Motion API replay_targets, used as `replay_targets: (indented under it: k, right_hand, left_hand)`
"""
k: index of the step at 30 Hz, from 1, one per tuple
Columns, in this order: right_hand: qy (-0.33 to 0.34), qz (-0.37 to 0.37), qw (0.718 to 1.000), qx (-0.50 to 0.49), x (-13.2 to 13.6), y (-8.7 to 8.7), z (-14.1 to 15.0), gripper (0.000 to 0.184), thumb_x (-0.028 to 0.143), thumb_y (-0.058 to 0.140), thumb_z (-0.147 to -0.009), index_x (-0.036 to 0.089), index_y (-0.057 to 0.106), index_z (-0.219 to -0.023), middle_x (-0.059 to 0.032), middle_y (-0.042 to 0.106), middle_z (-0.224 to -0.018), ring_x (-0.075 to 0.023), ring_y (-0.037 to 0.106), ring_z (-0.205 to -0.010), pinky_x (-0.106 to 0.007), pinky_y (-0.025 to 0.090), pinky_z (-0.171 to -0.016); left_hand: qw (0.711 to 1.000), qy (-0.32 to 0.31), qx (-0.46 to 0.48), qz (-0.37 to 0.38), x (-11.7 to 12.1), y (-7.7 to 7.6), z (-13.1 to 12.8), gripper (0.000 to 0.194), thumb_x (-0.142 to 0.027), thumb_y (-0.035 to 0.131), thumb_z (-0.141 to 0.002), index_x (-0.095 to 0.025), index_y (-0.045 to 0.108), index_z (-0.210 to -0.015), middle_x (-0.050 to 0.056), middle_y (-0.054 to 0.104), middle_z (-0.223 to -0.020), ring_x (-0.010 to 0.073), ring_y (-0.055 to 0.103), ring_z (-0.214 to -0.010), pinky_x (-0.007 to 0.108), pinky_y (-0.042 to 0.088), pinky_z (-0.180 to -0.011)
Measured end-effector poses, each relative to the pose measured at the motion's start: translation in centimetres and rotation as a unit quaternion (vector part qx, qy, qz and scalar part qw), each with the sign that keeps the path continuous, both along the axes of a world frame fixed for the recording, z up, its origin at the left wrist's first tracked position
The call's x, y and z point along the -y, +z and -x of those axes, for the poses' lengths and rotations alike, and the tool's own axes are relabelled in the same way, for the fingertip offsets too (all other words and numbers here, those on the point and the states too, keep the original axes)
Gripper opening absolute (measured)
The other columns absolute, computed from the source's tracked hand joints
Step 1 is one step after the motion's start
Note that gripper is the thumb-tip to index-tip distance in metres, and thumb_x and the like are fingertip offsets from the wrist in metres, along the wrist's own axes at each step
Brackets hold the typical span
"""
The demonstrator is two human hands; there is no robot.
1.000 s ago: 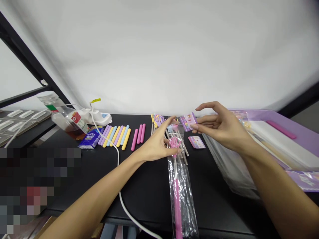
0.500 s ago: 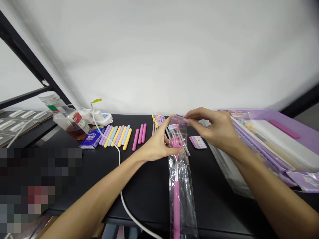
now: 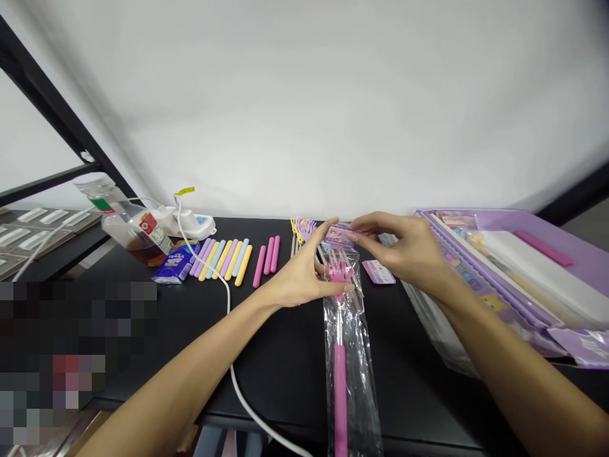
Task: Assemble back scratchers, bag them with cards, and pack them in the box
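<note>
A pink back scratcher (image 3: 340, 387) with a metal shaft lies inside a clear plastic bag (image 3: 360, 355), claw end toward the wall. My left hand (image 3: 299, 270) is closed on the bagged scratcher, its thumb across the claw and its index finger raised along the bag's upper end. At that end my right hand (image 3: 402, 244) pinches a small purple printed card (image 3: 339, 235). Whether the card's lower edge is inside the bag, I cannot tell. Beside my right hand, more printed cards (image 3: 379, 271) lie on the black table. Behind my left hand are several scratcher heads (image 3: 303, 228), partly hidden.
Pink handles (image 3: 267, 257) and a row of pastel handles (image 3: 221, 260) lie left, near a blue tissue pack (image 3: 176, 261). A bottle (image 3: 136, 228) leans by a power strip (image 3: 193, 223). A white cable (image 3: 235, 381) crosses the table (image 3: 280, 355). At right is a purple box (image 3: 533, 222).
The card in my right hand has tilted, so its printed face shows more, and sits slightly lower. The scratcher and bag have shifted a little right. My left hand keeps its hold.
</note>
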State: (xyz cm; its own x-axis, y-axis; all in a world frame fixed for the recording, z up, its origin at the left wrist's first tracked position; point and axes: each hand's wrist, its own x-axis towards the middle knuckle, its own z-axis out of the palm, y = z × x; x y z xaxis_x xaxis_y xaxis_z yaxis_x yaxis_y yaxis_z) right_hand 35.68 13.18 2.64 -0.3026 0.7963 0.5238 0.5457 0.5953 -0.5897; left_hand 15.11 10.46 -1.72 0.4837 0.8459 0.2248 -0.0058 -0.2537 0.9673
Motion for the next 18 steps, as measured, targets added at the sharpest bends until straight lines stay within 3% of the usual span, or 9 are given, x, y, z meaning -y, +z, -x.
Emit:
replay_targets:
  k: [9, 13, 16, 18]
  right_hand:
    - [0.003, 0.094, 0.986, -0.138, -0.9, -1.6, 0.4, 0.035, 0.05, 0.082, -0.074, 0.021, 0.065, -0.086, -0.0052, 0.067, -0.088, -0.0214, 0.067, -0.078, -0.036, 0.058, -0.069]
    - [0.017, 0.103, 0.98, -0.172, -1.0, -1.9, 0.6, 0.04, 0.051, 0.085, -0.07, 0.021, 0.06, -0.081, -0.0046, 0.065, -0.09, -0.0216, 0.068, -0.084, -0.035, 0.059, -0.072]
    - [0.024, 0.154, 0.97, -0.186, -0.9, -2.0, 0.6, 0.045, 0.052, 0.088, -0.066, 0.021, 0.057, -0.077, -0.0035, 0.066, -0.081, -0.0201, 0.068, -0.074, -0.034, 0.059, -0.066]
    - [0.02, 0.169, 0.966, -0.196, -0.9, -2.0, 0.6, 0.048, 0.051, 0.09, -0.061, 0.021, 0.057, -0.077, -0.0021, 0.066, -0.074, -0.0191, 0.068, -0.067, -0.034, 0.059, -0.063]
  left_hand:
    - [1.0, 0.005, 0.003, 0.025, 0.2, 0.0, -0.1, 0.111, -0.029, 0.087, -0.072, -0.047, 0.019, -0.157, 0.013, 0.007, -0.168, 0.0028, 0.049, -0.062, 0.042, 0.06, -0.064]
    - [0.999, -0.014, 0.012, 0.035, 0.0, -0.2, 0.0, 0.112, -0.028, 0.087, -0.071, -0.045, 0.018, -0.158, 0.014, 0.022, -0.163, 0.0035, 0.049, -0.061, 0.041, 0.059, -0.065]
    - [0.999, -0.015, 0.0, 0.029, -0.1, -0.2, 0.0, 0.111, -0.029, 0.087, -0.071, -0.046, 0.02, -0.157, 0.013, 0.025, -0.162, 0.0045, 0.049, -0.062, 0.04, 0.058, -0.064]
    - [1.0, -0.007, -0.007, 0.013, -0.2, -0.2, 0.0, 0.109, -0.029, 0.087, -0.071, -0.047, 0.022, -0.156, 0.011, 0.018, -0.166, 0.0106, 0.057, -0.073, 0.039, 0.058, -0.065]
